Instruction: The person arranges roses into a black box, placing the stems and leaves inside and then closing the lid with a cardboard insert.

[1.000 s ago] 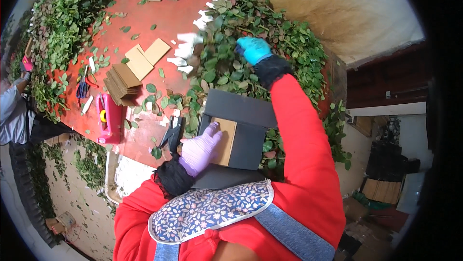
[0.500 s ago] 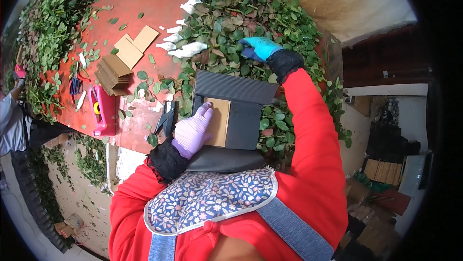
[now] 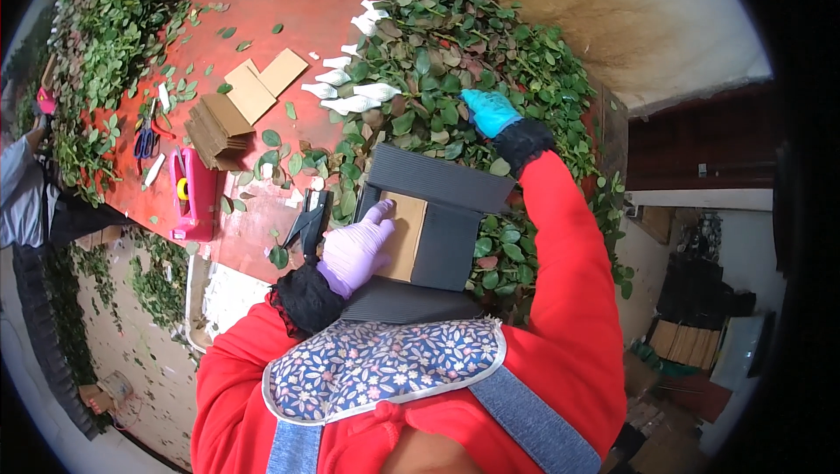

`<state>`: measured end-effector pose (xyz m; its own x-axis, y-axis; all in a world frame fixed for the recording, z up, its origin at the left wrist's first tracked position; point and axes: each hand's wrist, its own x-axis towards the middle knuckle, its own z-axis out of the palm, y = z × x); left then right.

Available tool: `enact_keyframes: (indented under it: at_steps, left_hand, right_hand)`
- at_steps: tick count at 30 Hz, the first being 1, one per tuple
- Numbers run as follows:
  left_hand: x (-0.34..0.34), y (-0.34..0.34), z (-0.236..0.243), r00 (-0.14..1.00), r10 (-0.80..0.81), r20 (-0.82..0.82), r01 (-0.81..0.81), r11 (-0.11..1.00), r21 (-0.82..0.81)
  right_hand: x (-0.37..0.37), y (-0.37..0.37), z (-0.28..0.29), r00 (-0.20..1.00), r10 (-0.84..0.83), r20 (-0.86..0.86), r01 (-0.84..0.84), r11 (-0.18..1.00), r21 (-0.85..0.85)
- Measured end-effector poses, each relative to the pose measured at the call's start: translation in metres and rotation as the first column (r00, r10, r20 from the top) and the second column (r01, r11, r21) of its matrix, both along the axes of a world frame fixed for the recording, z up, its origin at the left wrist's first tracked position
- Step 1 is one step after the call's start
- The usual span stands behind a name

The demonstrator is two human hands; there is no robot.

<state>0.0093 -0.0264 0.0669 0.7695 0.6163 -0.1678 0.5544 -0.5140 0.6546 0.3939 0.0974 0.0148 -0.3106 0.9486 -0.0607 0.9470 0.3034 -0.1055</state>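
My left hand (image 3: 356, 251), in a lilac glove, lies with fingers apart on a piece of brown cardboard (image 3: 406, 238). That cardboard rests inside an unfolded black corrugated sheet (image 3: 446, 242) close against my apron. My right hand (image 3: 492, 112), in a blue glove, reaches into a heap of leafy flower stems (image 3: 516, 63) beyond the sheet. Its fingers are curled down among the leaves, and what they grip is hidden. White sleeves (image 3: 352, 104) cover the flower heads along the heap's left side.
A black stapler (image 3: 308, 222) lies left of the sheet. Farther left are a pink tape dispenser (image 3: 194, 198), cardboard pieces (image 3: 219, 128), scissors (image 3: 146, 141) and another leafy heap (image 3: 114, 45). Loose leaves dot the red table (image 3: 289, 23). Another person's sleeve (image 3: 26, 185) shows at far left.
My right hand has shifted slightly right and down over the stems, its fingers now curled into the leaves. The left hand stays on the cardboard. The whole view has shifted slightly.
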Motion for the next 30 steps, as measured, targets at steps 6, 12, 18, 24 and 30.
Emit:
enact_keyframes:
  at_steps: [6,12,18,24,30]
  left_hand:
    - [-0.002,-0.001,-0.015,0.997,-0.022,0.077,0.013,0.992,0.123]
    - [-0.005,0.006,-0.023,0.981,-0.038,0.191,0.023,0.997,0.079]
    - [-0.002,0.019,-0.026,0.952,0.045,0.301,0.019,0.979,-0.205]
    - [0.002,0.030,-0.014,0.775,0.625,0.092,0.063,0.069,-0.996]
    - [-0.023,0.045,-0.053,0.918,-0.117,0.378,0.177,0.976,-0.127]
  right_hand:
    - [0.014,-0.016,0.056,0.854,-0.231,-0.466,0.215,0.973,-0.088]
    - [0.012,-0.058,0.186,0.586,0.168,-0.793,0.006,0.977,0.212]
    - [-0.012,-0.134,0.233,0.558,-0.091,-0.825,-0.043,0.990,-0.138]
    - [-0.038,-0.233,0.156,0.658,-0.646,-0.387,0.162,0.623,-0.765]
    - [-0.022,-0.260,0.092,0.830,-0.536,-0.155,0.174,0.513,-0.841]
